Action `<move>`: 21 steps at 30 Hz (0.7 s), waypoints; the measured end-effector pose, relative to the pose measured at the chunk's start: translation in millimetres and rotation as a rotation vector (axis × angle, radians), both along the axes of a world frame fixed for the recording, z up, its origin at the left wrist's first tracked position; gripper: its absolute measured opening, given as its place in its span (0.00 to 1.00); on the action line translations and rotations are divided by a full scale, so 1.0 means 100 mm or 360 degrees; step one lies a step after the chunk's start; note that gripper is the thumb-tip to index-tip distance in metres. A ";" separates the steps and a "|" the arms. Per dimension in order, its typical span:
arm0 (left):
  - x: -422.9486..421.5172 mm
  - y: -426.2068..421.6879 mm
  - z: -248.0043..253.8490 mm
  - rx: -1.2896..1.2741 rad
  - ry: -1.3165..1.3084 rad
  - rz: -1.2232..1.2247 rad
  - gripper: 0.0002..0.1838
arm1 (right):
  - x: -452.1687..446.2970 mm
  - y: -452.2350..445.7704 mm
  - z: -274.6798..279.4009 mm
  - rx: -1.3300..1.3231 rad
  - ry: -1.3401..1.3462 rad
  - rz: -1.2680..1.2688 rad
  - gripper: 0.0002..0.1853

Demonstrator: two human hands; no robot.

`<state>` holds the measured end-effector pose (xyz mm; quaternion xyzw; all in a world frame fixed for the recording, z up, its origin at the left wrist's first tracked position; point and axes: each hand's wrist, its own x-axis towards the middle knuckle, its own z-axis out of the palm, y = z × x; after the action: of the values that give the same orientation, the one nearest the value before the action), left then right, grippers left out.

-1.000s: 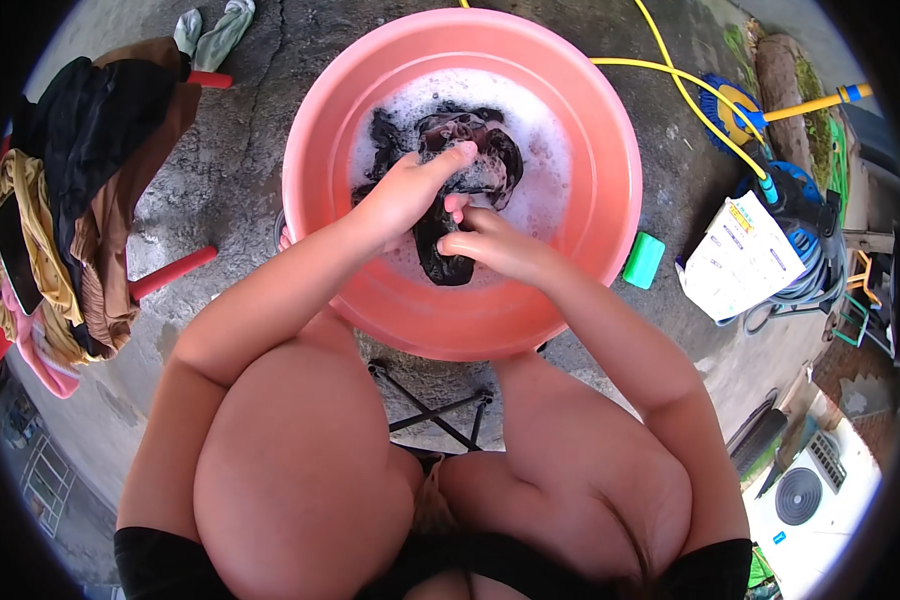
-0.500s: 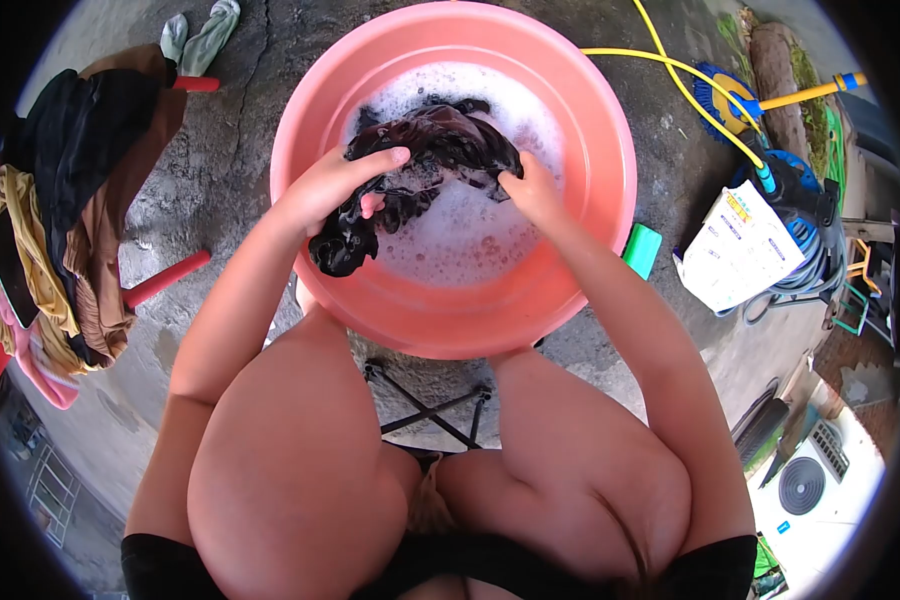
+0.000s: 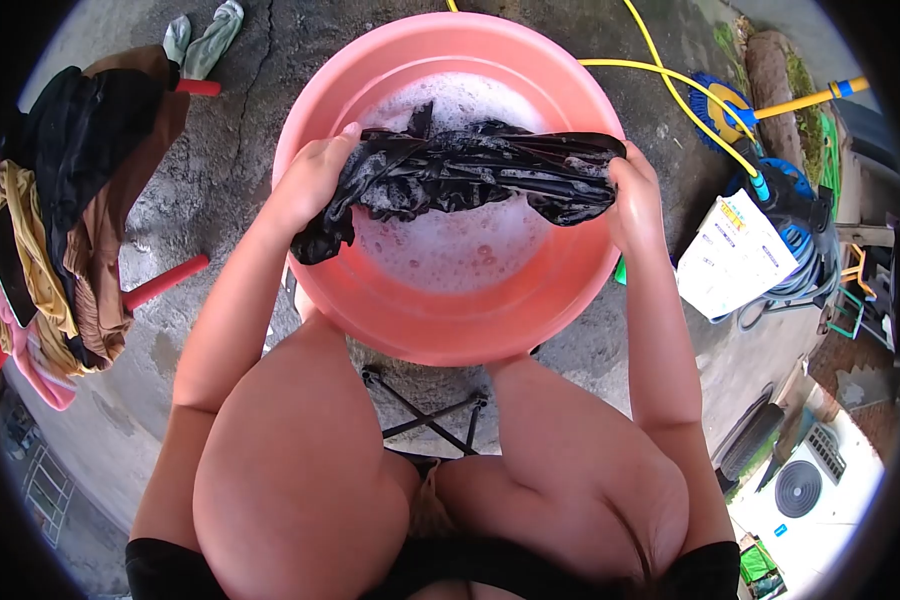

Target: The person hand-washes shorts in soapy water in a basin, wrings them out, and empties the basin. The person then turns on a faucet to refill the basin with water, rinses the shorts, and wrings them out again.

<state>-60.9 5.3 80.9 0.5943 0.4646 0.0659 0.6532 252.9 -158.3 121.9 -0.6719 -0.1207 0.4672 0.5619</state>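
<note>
The black cloth (image 3: pixel 470 178) was stretched across the upper middle of the frame, above the suds (image 3: pixel 460 250) in the pink tub (image 3: pixel 425 335). The left hand (image 3: pixel 310 190) had its fingers closed on the cloth's left part, with a loose end drooping below the hand. The right hand (image 3: pixel 638 200) had its fingers closed around the other end, near the tub's right rim; the far fingers of both were partly hidden. At the left of the frame lay clothes (image 3: pixel 95 130) with a phone (image 3: pixel 10 258) on them; at the right stood a white bag (image 3: pixel 735 255), below a brush (image 3: pixel 720 103).
</note>
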 end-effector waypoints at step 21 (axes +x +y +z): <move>0.26 0.00 0.44 0.0953 0.0378 -0.0339 0.23 | -0.01 -0.15 0.23 0.0120 -0.0150 -0.0155 0.22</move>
<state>-35.1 5.8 125.1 0.8085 0.4328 0.0610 0.3941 252.2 -173.5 144.5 -0.6765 -0.1318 0.4024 0.6026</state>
